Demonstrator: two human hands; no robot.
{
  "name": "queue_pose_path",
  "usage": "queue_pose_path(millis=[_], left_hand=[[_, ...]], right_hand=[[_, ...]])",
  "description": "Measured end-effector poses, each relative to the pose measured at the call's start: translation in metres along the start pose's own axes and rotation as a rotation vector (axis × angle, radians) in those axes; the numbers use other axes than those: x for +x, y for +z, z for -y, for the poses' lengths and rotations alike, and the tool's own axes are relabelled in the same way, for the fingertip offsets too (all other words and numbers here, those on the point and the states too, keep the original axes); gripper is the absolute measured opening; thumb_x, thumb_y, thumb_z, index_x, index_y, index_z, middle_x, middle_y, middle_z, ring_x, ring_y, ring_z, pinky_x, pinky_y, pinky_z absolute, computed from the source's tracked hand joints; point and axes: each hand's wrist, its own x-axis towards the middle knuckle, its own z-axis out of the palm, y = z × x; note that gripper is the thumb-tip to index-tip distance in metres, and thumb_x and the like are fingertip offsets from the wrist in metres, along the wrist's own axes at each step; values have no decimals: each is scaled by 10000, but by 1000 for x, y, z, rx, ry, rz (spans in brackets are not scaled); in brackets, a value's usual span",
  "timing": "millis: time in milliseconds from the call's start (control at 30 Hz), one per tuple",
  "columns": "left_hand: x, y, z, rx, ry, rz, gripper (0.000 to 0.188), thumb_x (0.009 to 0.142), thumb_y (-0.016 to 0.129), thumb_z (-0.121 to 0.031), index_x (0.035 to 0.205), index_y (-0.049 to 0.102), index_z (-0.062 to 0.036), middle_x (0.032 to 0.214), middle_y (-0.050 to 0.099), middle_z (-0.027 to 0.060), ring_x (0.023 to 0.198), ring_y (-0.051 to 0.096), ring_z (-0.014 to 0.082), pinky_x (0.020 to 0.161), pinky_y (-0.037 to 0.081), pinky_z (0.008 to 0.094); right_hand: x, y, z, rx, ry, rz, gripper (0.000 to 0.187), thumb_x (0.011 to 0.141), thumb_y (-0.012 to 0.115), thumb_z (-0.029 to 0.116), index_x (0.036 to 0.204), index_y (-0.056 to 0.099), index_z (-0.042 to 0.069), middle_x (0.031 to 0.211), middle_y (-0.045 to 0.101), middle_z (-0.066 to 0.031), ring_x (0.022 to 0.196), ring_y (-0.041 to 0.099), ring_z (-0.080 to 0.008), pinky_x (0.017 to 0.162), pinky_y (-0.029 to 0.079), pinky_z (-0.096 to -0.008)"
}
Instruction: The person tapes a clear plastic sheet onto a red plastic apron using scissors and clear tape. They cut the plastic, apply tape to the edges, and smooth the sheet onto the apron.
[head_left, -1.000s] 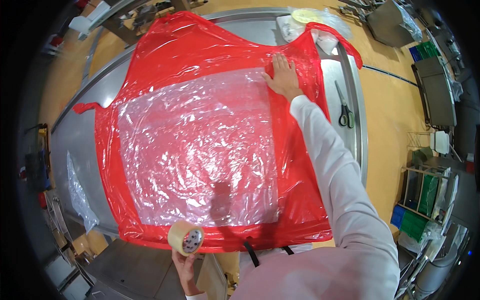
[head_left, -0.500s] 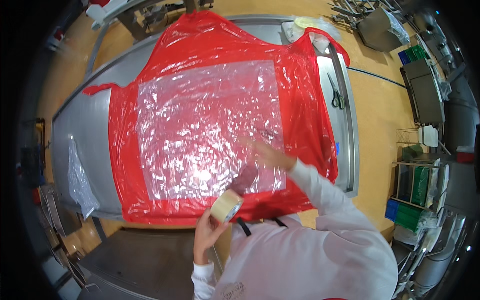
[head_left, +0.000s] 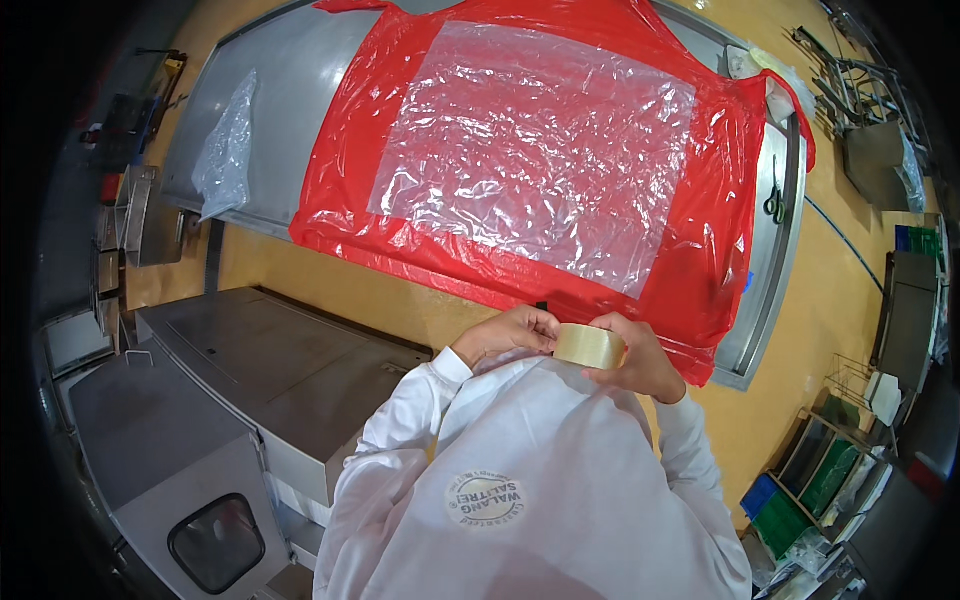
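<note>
In front of my apron I have a roll of pale yellow, clear tape point(head_left: 588, 346), with its broad outer face toward me. My right hand point(head_left: 642, 360) is closed around its right side, fingers above and thumb below. At the roll's left edge, my left hand point(head_left: 508, 334) has its fingers curled together in a pinch; what lies between them cannot be made out. Beyond both hands, a large red plastic bag point(head_left: 340, 180) is spread flat on the metal table point(head_left: 290, 60). A clear, wrinkled plastic sheet point(head_left: 540, 140) lies on the bag.
Green-handled scissors point(head_left: 774, 204) lie on the table's right side. A folded clear plastic bag point(head_left: 228, 150) is at its left. A grey metal cabinet point(head_left: 250, 350) stands at my left. Racks with green and blue crates point(head_left: 790, 515) stand at the right.
My right hand has come back from over the clear sheet and taken the tape roll. My left hand has shifted to the roll's left edge. The view has turned and tilted nearer my body.
</note>
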Motion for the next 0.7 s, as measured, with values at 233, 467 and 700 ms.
queue_pose_path(millis=[233, 467, 700], left_hand=[[-68, 24, 35, 14, -11, -590, 102, 879, 687, -45, 971, 677, -3, 890, 691, 54, 811, 663, 124, 732, 523, 240], [-150, 82, -10, 1259, 96, -1022, 84, 819, 660, -41, 855, 694, 27, 715, 674, 158, 644, 676, 272, 599, 527, 354], [-265, 57, -24, 1565, 9, -1452, 104, 800, 643, -52, 870, 696, 3, 807, 659, 208, 745, 640, 399, 669, 517, 440]], right_hand=[[-27, 50, -39, -4, -57, -36, 590, 624, 870, 151, 1125, 592, 10, 1040, 658, -145, 945, 660, -243, 816, 510, -350], [-61, -8, 29, -378, -793, -34, 444, 728, 800, 121, 1112, 593, 35, 1130, 631, -169, 1033, 642, -269, 852, 507, -362], [-88, -32, 111, -437, -1189, 117, 406, 762, 773, 150, 1110, 597, 38, 1122, 624, -169, 1022, 630, -285, 865, 496, -384]])
